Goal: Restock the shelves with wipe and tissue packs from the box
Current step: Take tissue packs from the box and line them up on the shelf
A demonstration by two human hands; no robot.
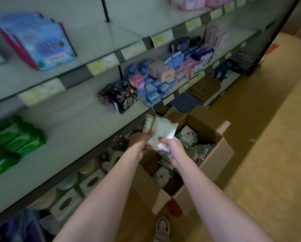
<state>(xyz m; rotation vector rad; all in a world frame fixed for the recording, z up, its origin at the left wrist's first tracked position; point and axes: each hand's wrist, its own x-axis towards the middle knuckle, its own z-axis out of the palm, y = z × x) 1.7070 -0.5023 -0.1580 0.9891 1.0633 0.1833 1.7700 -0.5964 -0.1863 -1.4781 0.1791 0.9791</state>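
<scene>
Cardboard box [214, 142] stands open on the tan floor [268, 137] beside the shelves [86, 119], with more wipe packs [187, 136] lying loose inside it. Above its near-left corner both hands hold a small bunch of pale green packs [161, 131] upright: the left hand [140, 139] grips their lower left edge with curled fingers, and the right hand [172, 148] pinches the bottom right corner, thumb on the front. Green packages [15, 137] sit on the middle shelf at left, blue and pink ones [163, 77] farther along. A shoe [162, 227] shows below.
</scene>
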